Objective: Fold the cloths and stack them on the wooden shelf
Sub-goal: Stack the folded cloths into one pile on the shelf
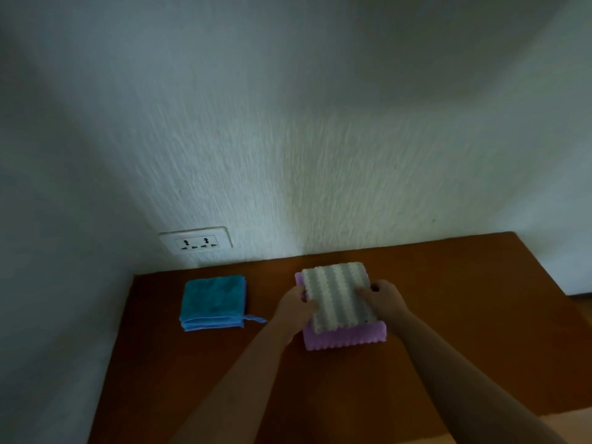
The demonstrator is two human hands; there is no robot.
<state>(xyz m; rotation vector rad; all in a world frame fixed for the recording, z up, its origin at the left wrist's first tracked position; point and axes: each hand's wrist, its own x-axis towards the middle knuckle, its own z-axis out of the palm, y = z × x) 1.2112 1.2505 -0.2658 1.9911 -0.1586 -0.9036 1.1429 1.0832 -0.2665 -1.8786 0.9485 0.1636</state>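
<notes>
Grey-striped cloth [338,298] lies on purple cloth [346,340], sides pinched by left hand [293,305] and right hand [384,298] fingers [363,292].

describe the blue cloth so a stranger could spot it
On the wooden shelf against the wall, look below the wall socket. The blue cloth lies folded there, alone. Unlike the grey striped cloth stacked on the purple cloth, it is plain, with a corner loop.

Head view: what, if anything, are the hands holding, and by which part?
The striped cloth, atop the purple cloth: the left hand grips its left edge, the right hand its right edge.
</notes>
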